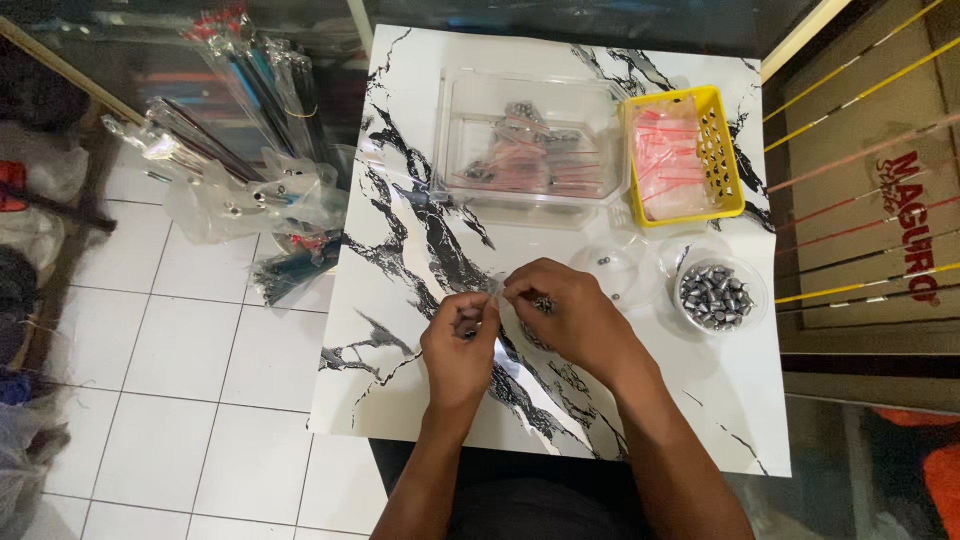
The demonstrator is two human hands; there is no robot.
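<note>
Both hands work close together over the middle of the white, black-veined surface. The left hand is curled, its thumb and fingers pinching the lower edge of a small clear plastic bag; something small and dark sits in its fingers, too small to identify. The right hand, just at 2 o'clock from the left one and touching the same bag, pinches its upper edge, and a few small grey metal pieces show between its fingers. The bag hangs between the two hands, just above the surface.

At 3 o'clock from the hands, near the right edge of the surface, stands a round clear tub heaped with grey bullet-shaped metal weights. Between that tub and the right hand lies a clear round lid with a couple of loose weights in it. At 12 o'clock sits a clear rectangular box holding filled little bags with red strips; just beside it at 1 o'clock is a yellow basket with empty red-striped bags. Off the surface at 10 o'clock, bundles of long rods in plastic sleeves lean above a white tiled floor
</note>
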